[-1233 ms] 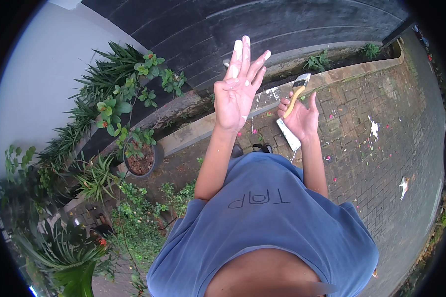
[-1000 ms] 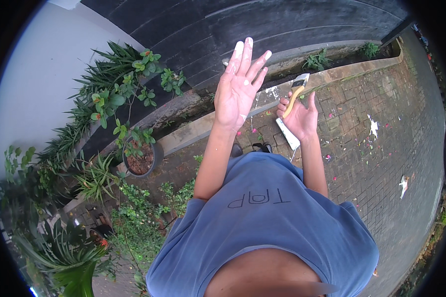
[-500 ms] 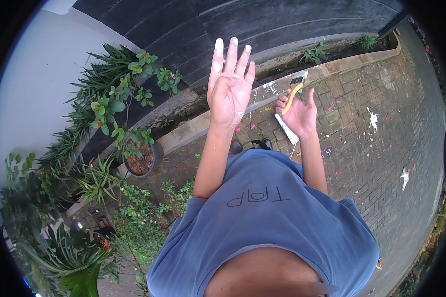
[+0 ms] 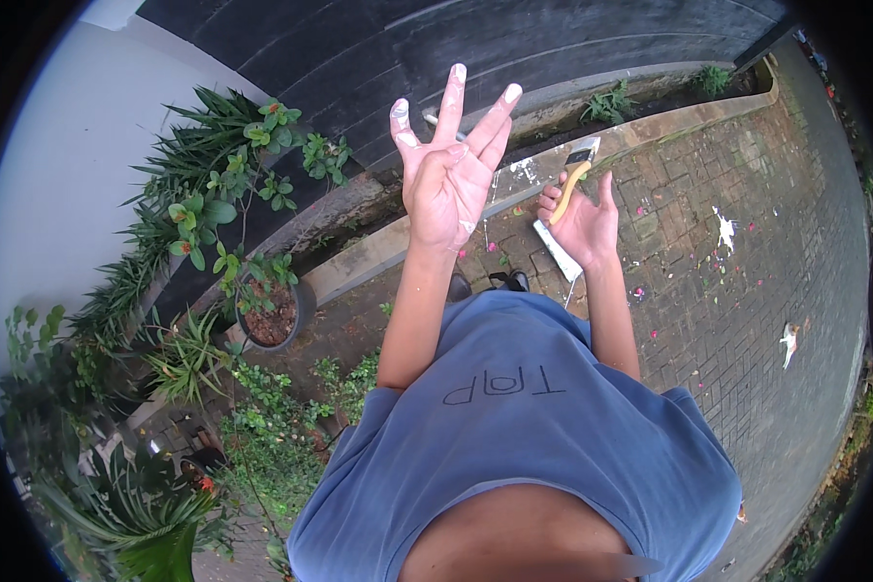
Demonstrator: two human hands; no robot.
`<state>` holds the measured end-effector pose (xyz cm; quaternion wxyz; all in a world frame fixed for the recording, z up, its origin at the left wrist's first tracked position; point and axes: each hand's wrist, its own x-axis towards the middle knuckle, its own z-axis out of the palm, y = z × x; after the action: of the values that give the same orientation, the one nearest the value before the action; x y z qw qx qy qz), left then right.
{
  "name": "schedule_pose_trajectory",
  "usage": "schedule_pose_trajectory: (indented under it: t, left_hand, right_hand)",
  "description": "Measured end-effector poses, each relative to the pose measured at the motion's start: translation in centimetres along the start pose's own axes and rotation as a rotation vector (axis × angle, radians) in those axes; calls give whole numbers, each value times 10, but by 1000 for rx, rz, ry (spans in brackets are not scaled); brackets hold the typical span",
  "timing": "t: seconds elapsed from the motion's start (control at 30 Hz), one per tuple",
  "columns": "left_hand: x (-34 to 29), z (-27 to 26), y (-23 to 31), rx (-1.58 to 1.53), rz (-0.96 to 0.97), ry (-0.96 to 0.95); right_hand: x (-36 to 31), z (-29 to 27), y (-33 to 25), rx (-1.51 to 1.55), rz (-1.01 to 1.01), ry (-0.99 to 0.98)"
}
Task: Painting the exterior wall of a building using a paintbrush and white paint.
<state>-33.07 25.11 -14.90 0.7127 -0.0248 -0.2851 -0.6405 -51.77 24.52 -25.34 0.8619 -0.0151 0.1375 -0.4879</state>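
the right hand (image 4: 584, 225) is closed around a paint brush with yellow-orange wooden handle and pale bristles (image 4: 575, 173), fingers wrapped on the handle, thumb side toward the person. the brush long axis runs up and away from the body, a bit tilted to the right, bristle end far from the person, near the grey concrete curb (image 4: 378, 254). under the same hand lies a flat white strip, maybe a scraper or a stick (image 4: 556, 249), pointing down-left; if the palm also grips it i cannot tell.

the left hand (image 4: 448, 184) is raised, empty, palm to the camera, w/ three fingers straight and spread (tips white with paint), the other digits folded in. it is left of the brush, near but apart, so the right hand is the one on the tool.

count: 1 brush, 1 white strip, 2 hands, 1 dark round plant pot with brown soil (image 4: 270, 316) on the left, several white paint spots on the red-brown brick paving (image 4: 737, 281).
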Motion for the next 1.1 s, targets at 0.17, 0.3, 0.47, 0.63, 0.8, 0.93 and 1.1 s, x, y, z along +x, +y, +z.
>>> schedule_pose_trajectory:
  t: [0.17,0.3,0.47,0.63,0.8,0.93,1.1]
  left_hand:
    - [-1,-16,-4,146,-38,70]
    - [-14,-48,-3,428,-233,200]
    - [-44,-109,-21,533,-323,201]
    - [-62,-136,-38,646,-421,312]
    - [-62,-124,-82,615,-597,373]
    - [-75,-113,-112,776,-799,198]
    - [-80,-117,-141,850,-923,246]
  right_hand:
    - [1,-6,2,-20,2,-4]
    - [-7,-8,0,-46,59,0]
    - [-42,-31,-3,-262,-54,320]
    - [-92,-56,2,-422,-291,705]
    - [-119,-73,24,-542,-524,792]
    - [-107,-70,23,-544,-503,740]
    - [-91,-83,1,-486,-477,630]
